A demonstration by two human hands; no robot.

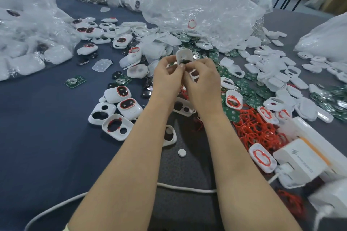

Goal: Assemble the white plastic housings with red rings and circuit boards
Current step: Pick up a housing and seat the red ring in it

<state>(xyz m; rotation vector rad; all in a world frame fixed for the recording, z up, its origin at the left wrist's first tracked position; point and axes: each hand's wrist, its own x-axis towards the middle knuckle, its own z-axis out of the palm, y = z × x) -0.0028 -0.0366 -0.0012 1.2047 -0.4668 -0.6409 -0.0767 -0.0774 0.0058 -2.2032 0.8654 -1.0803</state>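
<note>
Starting at the left edge of the surface, clear bags bulge with more white parts, so the stock looks far from used up. Right of them a lone board lies by itself, not yet fitted to anything. Nearer the middle sits the only cluster that looks complete: closed housings with a red ring round a dark window. Touching that cluster are a bare shell with empty openings and a ringed shell carrying only red, both of which I judge half-made at best.

Over the middle of the surface the left hand and right hand meet, fingers curled, each pinching the lower end of one housing held upright off the surface. The thumbs come together at its opening, where something dark shows. Whether a ring or board is already seated in it cannot be told. This looks like the step in hand: pressing a part home.

Right of the hands, loose boards lie scattered among white shells, and a tangled heap of rings lies nearer the front edge. A few shells there, such as one by the front right corner, already have a ring laid in but no board. A white charger sits just beside it.

By my reckoning only a handful of units are finished, and most of the work remains.
</note>
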